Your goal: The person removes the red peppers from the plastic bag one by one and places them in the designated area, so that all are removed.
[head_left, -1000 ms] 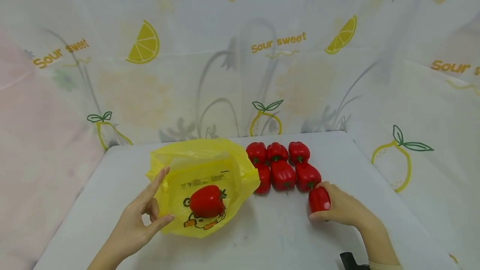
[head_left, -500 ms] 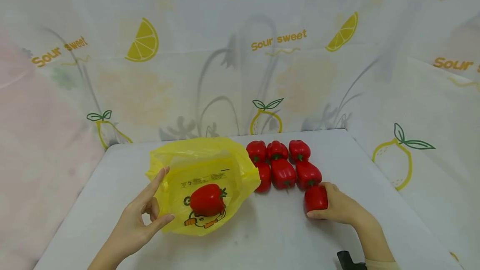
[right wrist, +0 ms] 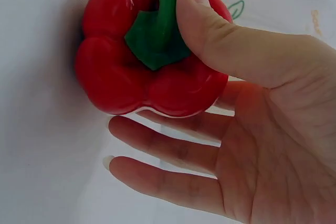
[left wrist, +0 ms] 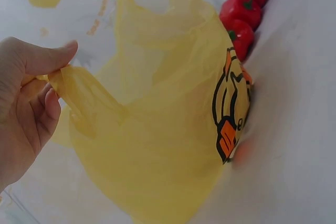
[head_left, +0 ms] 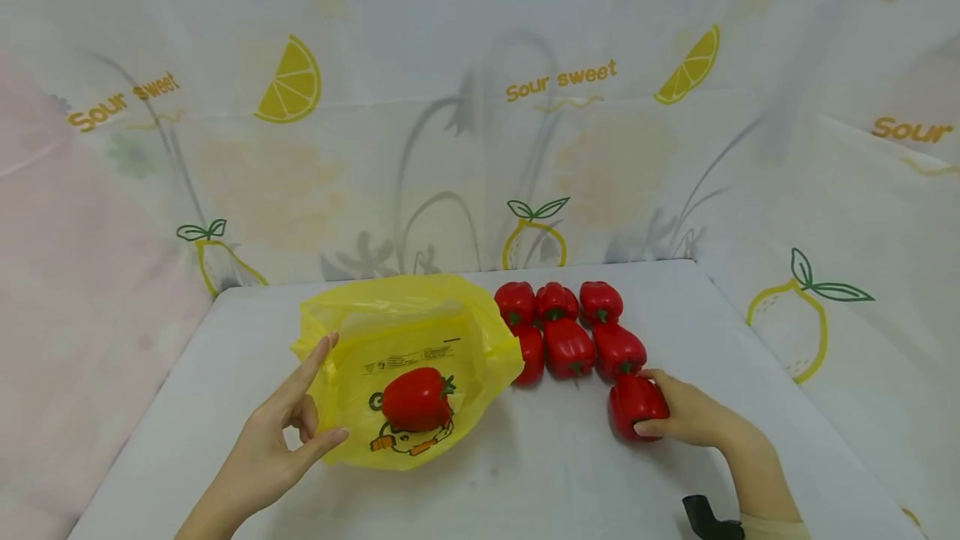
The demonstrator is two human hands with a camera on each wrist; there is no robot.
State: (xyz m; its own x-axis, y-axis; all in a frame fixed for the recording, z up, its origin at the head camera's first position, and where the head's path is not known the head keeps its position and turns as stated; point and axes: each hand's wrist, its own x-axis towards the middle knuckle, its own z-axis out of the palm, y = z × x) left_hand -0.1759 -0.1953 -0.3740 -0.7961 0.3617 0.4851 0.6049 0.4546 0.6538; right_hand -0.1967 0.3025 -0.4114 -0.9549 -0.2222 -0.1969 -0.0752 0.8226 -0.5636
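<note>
My left hand (head_left: pixel 273 448) holds the side of a yellow plastic bag (head_left: pixel 401 336). In the left wrist view its thumb and fingers pinch the bag's gathered edge (left wrist: pixel 73 85). The bag's mouth gapes towards me, and one red bell pepper (head_left: pixel 415 400) lies inside. On the right, my right hand (head_left: pixel 697 417) grips another red bell pepper (head_left: pixel 632 408) low over the table. The right wrist view shows the thumb beside its green stem (right wrist: pixel 163 30); the fingers reach behind it, partly hidden. Whether this pepper touches the table, I cannot tell.
Several more red bell peppers (head_left: pixel 567 348) stand close together in two rows right of the bag, which partly hides the nearest left one. They rest on a white table (head_left: pixel 555 473). A printed curtain (head_left: pixel 480 157) hangs behind the table's far edge.
The gripped pepper has shifted slightly left, then turned in my right hand, whose thumb now sits farther right on it. My left hand and the bag have kept their place.
</note>
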